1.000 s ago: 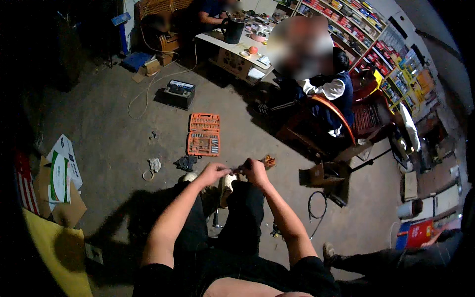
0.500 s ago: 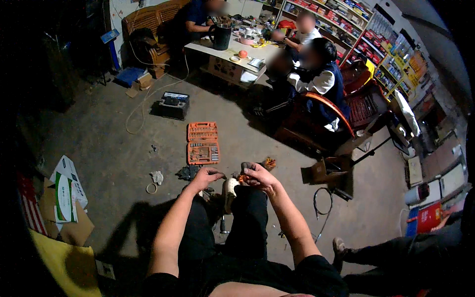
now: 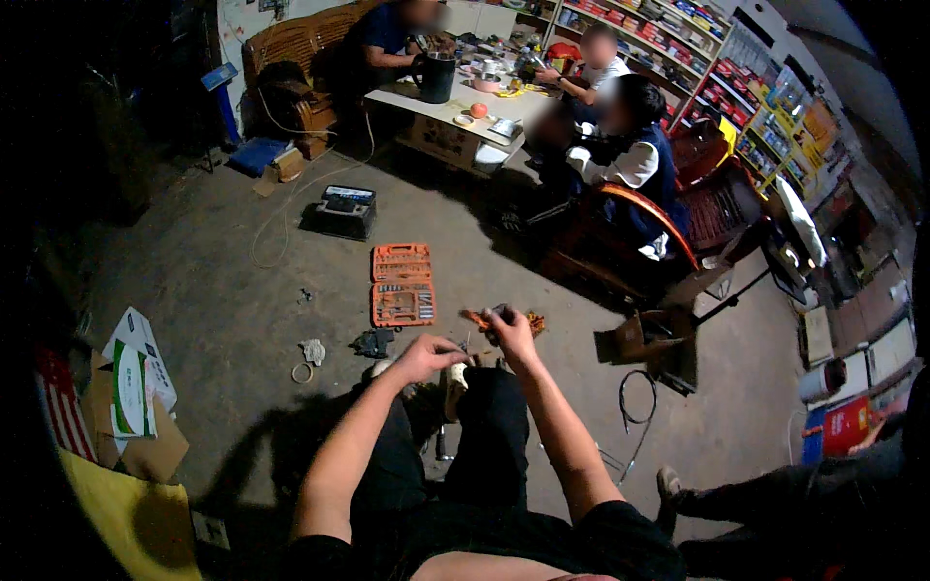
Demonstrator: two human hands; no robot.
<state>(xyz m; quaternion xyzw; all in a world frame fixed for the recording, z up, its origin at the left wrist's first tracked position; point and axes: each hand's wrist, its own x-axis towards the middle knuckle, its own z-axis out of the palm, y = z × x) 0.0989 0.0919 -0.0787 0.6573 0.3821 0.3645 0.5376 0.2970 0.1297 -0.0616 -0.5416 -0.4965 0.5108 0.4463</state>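
Observation:
My left hand (image 3: 429,357) is over my knees, thumb and fingers pinched together. A small thin dark piece (image 3: 465,347) shows at its fingertips, too small to name. Ahead and to the right, my right hand (image 3: 511,332) has its fingers closed on an orange piece (image 3: 476,318) that sticks out to their left; its kind is unclear. An orange and dark crumpled bundle (image 3: 535,323) lies on the floor just beyond that hand. Below the hands a pale shoe (image 3: 455,387) shows beside my dark trouser leg. An orange socket set case (image 3: 404,304) lies spread out on the floor ahead.
A dark mechanical part (image 3: 372,342), a white crumpled lump (image 3: 312,351) and a ring (image 3: 303,372) lie to the left. Farther off stand a car battery (image 3: 346,212) and a table (image 3: 455,118) with people around it. A black cable (image 3: 635,412) and a cardboard box (image 3: 647,334) are at right.
My right hand has moved forward, away from me, with the orange piece. My left hand has shifted slightly right, and its fingers have come together in a pinch.

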